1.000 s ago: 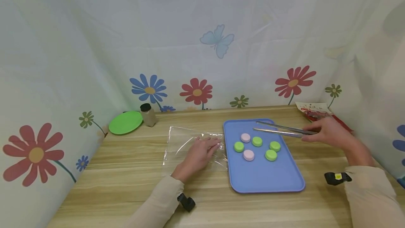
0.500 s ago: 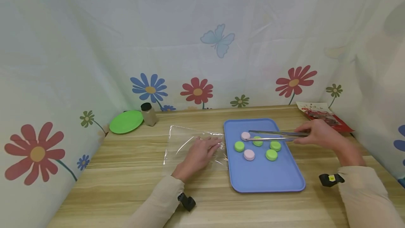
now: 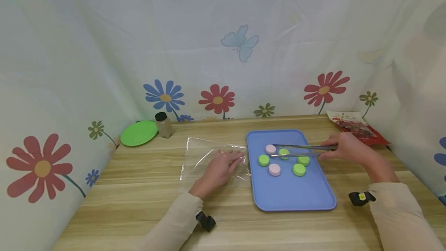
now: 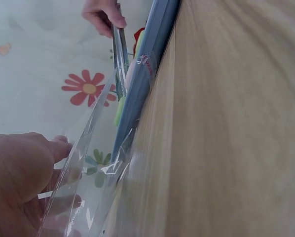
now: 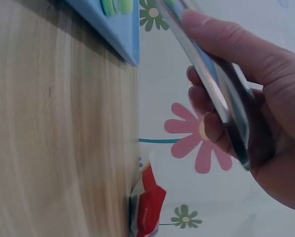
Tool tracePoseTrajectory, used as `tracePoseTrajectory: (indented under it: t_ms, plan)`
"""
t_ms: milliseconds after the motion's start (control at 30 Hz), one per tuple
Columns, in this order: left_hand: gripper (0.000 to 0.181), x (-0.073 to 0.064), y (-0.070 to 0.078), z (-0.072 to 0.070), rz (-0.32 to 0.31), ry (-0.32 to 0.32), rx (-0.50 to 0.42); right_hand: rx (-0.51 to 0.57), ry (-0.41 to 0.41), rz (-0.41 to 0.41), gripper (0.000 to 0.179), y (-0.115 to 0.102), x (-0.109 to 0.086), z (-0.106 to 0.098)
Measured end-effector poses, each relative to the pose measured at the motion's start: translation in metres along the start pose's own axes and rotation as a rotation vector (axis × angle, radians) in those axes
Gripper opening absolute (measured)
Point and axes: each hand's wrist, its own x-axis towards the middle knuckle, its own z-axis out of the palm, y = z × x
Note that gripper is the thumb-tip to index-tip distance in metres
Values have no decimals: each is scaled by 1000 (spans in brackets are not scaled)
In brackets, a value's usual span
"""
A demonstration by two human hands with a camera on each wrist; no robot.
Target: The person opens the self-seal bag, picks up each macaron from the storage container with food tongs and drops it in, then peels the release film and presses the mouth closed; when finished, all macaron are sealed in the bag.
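A flowered curtain (image 3: 285,61) hangs behind your wooden table (image 3: 146,193). Your right hand (image 3: 350,148) grips metal tongs (image 5: 231,106) over the right edge of the blue tray (image 3: 292,196), tips apart by a pink macaron (image 3: 270,149) near the far left corner. Your left hand (image 3: 219,169) is on the clear bag (image 3: 196,158) by the tray's left edge; whether it pinches that is unclear. A red packet (image 3: 362,129) lies at the table's far right corner.

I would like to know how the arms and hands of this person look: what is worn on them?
The left sleeve and right sleeve are plain beige and reach about to the wrists. Near each wrist sits a small black device; the right device shows a yellow patch, the left device none. The left hand and right hand wear no gloves.
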Motion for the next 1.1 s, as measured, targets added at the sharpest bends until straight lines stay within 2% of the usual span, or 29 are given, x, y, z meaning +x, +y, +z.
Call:
tracePoseTrajectory:
  t_ms: [133,267,567,767,933,1033,1100]
  plan:
    - [30,1,0,0,1,4,-2,-54,-47,5,48,-7,3,-3]
    - [30,1,0,0,-9,1,0,-87,-58,5,44,-12,5,-3]
    - [32,1,1,-1,-53,-34,-6,-106,13,-62,34,-10,2,1]
    - [31,1,2,-1,-58,-29,-1,-70,79,-173,28,-16,2,2]
    - [31,1,2,-2,-54,-20,-6,-53,117,-286,23,-32,6,9]
    - [32,1,3,-3,-47,-14,-25,-67,102,-330,25,-44,10,13]
    - [33,1,4,-4,-40,-9,-29,-62,68,-329,28,-52,12,17]
